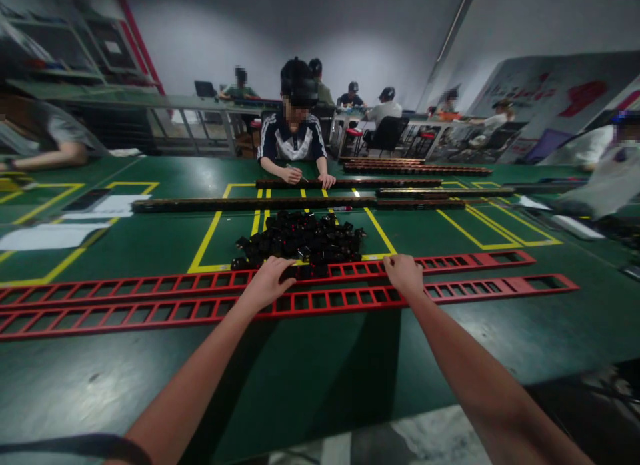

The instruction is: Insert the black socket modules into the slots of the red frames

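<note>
Head — green table (550, 338) under red frames (309, 301), grey wall (210, 35)

On my feed I see bare forearms (463, 355) and bare hands (269, 282), a dark curved band (83, 443) by the left forearm.

No text was legible. Red markings (586, 97) on pale wall panel (620, 68) beyond right part of counter (475, 338) were too blurred to read. White sheets (53, 235) on left part of counter showed no readable print.
</note>
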Tool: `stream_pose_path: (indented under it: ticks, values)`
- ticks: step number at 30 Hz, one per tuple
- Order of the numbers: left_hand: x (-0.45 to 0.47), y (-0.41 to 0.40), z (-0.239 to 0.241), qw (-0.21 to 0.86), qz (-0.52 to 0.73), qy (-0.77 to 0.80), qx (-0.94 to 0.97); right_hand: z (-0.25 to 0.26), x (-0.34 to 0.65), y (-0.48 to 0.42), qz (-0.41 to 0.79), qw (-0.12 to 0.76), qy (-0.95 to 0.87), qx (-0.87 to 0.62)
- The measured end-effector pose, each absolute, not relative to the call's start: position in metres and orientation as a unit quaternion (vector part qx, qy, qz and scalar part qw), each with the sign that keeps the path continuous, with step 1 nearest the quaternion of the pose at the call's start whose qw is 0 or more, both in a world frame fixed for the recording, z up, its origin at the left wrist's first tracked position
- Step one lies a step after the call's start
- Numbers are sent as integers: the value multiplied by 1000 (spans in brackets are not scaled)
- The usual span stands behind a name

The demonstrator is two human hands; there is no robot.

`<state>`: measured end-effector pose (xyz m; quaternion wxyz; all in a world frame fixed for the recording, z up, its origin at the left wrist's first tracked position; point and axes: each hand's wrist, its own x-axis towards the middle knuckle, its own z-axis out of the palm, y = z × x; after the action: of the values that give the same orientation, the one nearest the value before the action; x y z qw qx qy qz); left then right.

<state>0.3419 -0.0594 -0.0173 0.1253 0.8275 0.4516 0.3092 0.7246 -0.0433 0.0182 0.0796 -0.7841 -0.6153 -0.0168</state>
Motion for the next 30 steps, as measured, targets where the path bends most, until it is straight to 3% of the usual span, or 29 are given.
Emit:
stream_pose_path:
  ticks: [30]
  values:
    - [344, -61, -11, 94, 258, 517, 811, 20, 723, -43, -7, 87, -616, -783]
